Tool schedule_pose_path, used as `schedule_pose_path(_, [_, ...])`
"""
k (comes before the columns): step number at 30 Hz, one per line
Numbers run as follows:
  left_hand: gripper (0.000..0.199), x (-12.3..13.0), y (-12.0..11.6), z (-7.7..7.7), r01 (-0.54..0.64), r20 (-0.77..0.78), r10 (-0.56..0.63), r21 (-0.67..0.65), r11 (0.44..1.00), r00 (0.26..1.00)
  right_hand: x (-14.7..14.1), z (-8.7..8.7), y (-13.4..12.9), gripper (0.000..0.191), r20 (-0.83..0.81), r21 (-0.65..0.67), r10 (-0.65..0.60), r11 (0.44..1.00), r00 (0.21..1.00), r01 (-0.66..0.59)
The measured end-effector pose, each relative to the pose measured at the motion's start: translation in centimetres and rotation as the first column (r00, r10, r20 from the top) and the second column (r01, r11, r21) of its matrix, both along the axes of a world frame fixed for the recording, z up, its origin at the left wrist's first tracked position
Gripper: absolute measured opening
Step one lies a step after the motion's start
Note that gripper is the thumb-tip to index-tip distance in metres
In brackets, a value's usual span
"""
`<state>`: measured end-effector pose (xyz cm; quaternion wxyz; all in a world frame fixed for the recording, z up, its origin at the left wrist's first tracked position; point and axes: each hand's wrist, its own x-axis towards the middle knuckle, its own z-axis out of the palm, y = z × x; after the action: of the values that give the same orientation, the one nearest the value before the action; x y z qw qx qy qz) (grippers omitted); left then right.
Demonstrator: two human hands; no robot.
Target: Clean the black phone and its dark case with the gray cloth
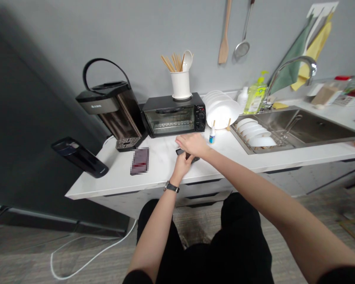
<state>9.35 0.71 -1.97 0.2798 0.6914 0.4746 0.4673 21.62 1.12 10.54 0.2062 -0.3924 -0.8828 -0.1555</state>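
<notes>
My left hand [182, 163], with a dark watch [171, 187] on its wrist, is closed around a small dark object [196, 159] above the white counter. Over it lies my right hand [193, 144], palm down with the fingers pointing left, touching the top of the dark object or the left hand. What the right fingers press on is hidden. Just right of the right hand stands a small white bottle with a blue label [212, 135]. A pixelated dark item [140, 161] lies on the counter to the left.
A toaster oven [174, 118] carrying a white utensil holder [180, 84] stands behind my hands. Left are a water dispenser [115, 112] and a black cylinder [81, 157]. On the right are plates [223, 113], soap [255, 96] and a sink [307, 128] with bowls [262, 141].
</notes>
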Motion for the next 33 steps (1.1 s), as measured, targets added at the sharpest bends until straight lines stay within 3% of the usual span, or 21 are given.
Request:
schedule_pose_path(4, [0.029,0.1,-0.4,0.5,0.055,0.093,-0.053,-0.012,0.998,0.994,0.3,1.3,-0.3,0.061,-0.080,-0.189,-0.337,0.929,0.938,0.317])
schedule_pose_path(6, [0.029,0.1,-0.4,0.6,0.048,0.082,-0.047,-0.015,0.999,0.996,0.1,1.4,-0.9,0.057,-0.101,-0.184,-0.378,0.916,0.920,0.356])
schedule_pose_path(8, [0.029,0.0,-0.4,0.7,0.029,0.044,-0.028,-0.020,0.999,0.999,-0.3,1.3,-1.5,0.041,-0.086,-0.102,-0.301,0.951,0.950,0.292])
schedule_pose_path(10, [0.031,-0.2,-0.4,0.7,0.020,0.015,-0.019,-0.030,0.999,1.000,-0.8,1.2,-1.9,0.029,0.004,-0.025,-0.142,0.990,0.990,0.142])
schedule_pose_path(12, [0.032,-0.3,-0.4,0.7,0.018,0.008,-0.017,-0.041,0.999,1.000,-1.2,1.3,-1.8,0.024,0.137,-0.037,0.034,0.999,0.990,-0.029])
schedule_pose_path(14, [0.031,-0.4,-0.4,0.8,0.014,0.006,-0.014,-0.052,0.999,1.000,-1.2,1.9,-1.4,0.024,0.218,-0.109,0.137,0.987,0.966,-0.115])
schedule_pose_path(16, [0.029,-0.4,-0.6,1.0,0.004,0.022,-0.003,-0.059,0.998,1.000,-0.9,2.9,-0.7,0.028,0.211,-0.183,0.128,0.979,0.969,-0.089])
schedule_pose_path(20, [0.031,-0.3,-0.9,1.1,0.011,0.056,-0.004,-0.123,0.992,0.998,0.3,4.4,0.6,0.048,0.164,-0.327,-0.049,0.939,0.985,0.102])
schedule_pose_path(23, [0.035,-0.3,-1.0,1.1,0.022,0.054,-0.012,-0.179,0.984,0.998,0.5,4.3,0.6,0.060,0.201,-0.403,-0.184,0.879,0.962,0.253])
schedule_pose_path(25, [0.035,-0.4,-1.1,0.9,0.021,0.046,-0.013,-0.184,0.983,0.999,0.0,3.8,0.0,0.054,0.204,-0.365,-0.237,0.882,0.950,0.298])
schedule_pose_path(28, [0.031,-0.5,-0.9,0.8,0.014,0.010,-0.013,-0.196,0.980,1.000,-0.8,3.0,-1.0,0.034,0.187,-0.277,-0.203,0.928,0.961,0.250])
schedule_pose_path(33, [0.021,-0.6,-0.7,1.1,0.021,-0.039,-0.030,-0.218,0.976,0.999,-0.8,2.3,-1.6,0.022,0.186,-0.210,0.049,0.978,0.981,-0.009])
